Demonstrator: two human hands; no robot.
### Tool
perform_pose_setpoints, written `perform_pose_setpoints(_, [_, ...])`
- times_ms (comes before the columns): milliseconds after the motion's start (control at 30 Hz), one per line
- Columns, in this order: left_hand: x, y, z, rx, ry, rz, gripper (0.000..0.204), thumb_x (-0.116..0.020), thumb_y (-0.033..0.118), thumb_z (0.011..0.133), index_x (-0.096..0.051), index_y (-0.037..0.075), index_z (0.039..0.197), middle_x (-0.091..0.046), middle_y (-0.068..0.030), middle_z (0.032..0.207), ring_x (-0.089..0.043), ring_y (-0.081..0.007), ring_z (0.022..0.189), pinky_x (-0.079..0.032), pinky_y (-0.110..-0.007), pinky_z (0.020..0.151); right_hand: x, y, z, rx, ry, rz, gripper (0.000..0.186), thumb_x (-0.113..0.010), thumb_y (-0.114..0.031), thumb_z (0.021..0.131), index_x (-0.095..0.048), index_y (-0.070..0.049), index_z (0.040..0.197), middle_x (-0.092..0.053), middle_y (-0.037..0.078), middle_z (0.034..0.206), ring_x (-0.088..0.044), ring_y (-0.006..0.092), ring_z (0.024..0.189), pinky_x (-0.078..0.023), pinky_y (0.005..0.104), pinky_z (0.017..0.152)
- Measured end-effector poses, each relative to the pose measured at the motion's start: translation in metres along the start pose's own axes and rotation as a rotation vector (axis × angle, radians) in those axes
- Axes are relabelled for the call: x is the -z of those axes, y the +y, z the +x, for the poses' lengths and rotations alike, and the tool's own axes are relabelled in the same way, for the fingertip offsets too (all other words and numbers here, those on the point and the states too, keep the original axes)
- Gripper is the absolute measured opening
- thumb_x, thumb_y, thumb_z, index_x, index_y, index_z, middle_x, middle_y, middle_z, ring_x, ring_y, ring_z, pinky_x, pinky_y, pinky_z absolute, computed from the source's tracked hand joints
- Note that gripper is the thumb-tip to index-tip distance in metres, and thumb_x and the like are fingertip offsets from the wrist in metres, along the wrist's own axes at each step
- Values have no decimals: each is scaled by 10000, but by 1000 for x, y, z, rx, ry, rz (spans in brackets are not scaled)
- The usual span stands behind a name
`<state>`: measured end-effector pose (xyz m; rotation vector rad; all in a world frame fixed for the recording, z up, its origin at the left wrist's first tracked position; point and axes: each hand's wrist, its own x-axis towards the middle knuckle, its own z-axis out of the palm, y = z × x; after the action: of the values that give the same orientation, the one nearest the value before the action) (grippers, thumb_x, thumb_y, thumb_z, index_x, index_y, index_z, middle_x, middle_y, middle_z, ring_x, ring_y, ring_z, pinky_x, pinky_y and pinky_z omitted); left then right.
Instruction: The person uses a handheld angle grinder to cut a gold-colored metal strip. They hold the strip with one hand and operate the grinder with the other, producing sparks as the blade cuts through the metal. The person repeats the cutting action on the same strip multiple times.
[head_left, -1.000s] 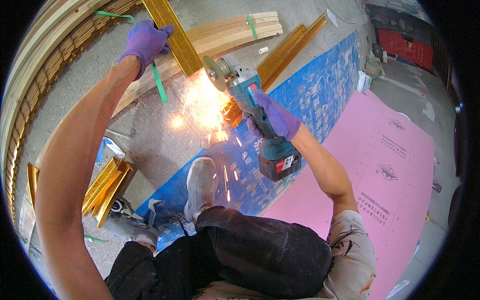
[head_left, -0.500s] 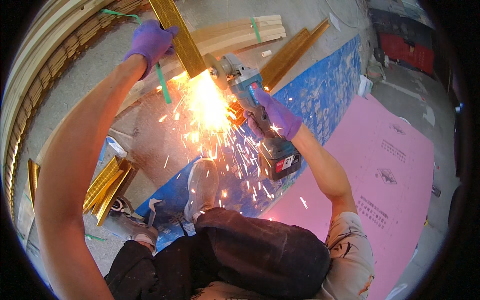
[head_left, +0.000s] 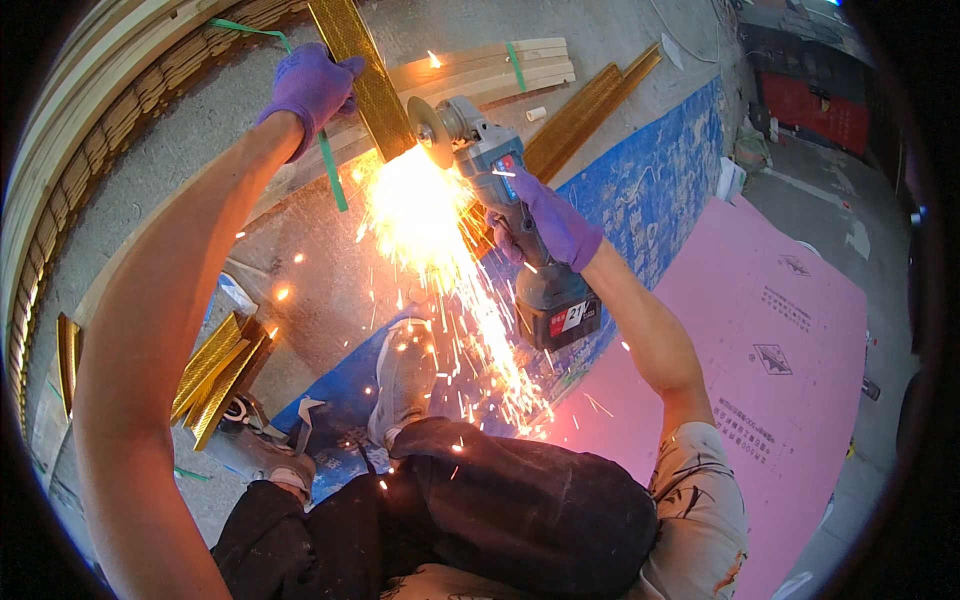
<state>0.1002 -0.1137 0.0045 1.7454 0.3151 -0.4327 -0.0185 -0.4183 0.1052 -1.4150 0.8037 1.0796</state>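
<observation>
My left hand, in a purple glove, is closed round the left edge of a long gold patterned metal strip that runs up out of view. In my purple-gloved right hand is a cordless angle grinder, held by its body above the black battery. Its disc stands at the lower right end of the strip. Bright sparks pour from there toward my feet and hide the strip's near end and whatever lies behind.
Short gold pieces lie beside my left foot. Longer gold strips rest beyond the grinder, near bundled pale boards. A blue sheet covers floor under my right shoe. A pink printed board lies at right.
The spark stream has grown longer and denser, now reaching down to the pink board's edge. The grinder's disc has tilted slightly and shifted a little up and left. Both hands keep their holds.
</observation>
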Motion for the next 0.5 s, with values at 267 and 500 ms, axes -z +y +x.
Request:
perform_pose_setpoints(267, [1,1,0,29,-17,-38,298,-710,236,991,-729,-59,952,-701,-116,715,-710,-197,599,-567,-364,584,-9,-7,-1,64,16,-73,706,-551,-743,950,-607,-43,1019,-635,51,709,-623,144,535,-503,311,467])
perform_pose_setpoints(500, [0,2,0,39,-9,-22,292,-713,237,993,-736,-54,983,-714,-115,741,-719,-191,615,-585,-361,597,-9,-7,4,61,47,-5,674,-565,-718,961,-627,-47,938,-630,46,694,-618,140,534,-504,309,487])
